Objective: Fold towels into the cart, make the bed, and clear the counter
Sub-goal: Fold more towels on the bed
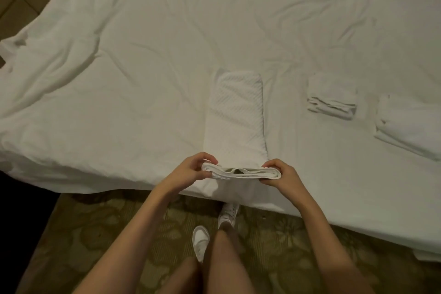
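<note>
White sneakers (201,241) stand nearest on the patterned carpet (95,234), at the foot of a person's bare legs. Just beyond, at the near edge of the bed (119,79), both hands hold a white towel (235,122) by its folded near end. The left hand (191,169) has its fingers (207,157) curled over the top of the fold with the thumb underneath, pinching the left corner — the right hand (280,173) pinches the right corner the same way. Layered edges of the fold show between the two hands. From there the towel runs away from the person as a long narrow strip, lying flat on the rumpled white bedsheet. Farther right on the bed lie two more folded towels — a small one (331,98) near the middle, and a larger one (410,124) just beside it toward the right edge.
</note>
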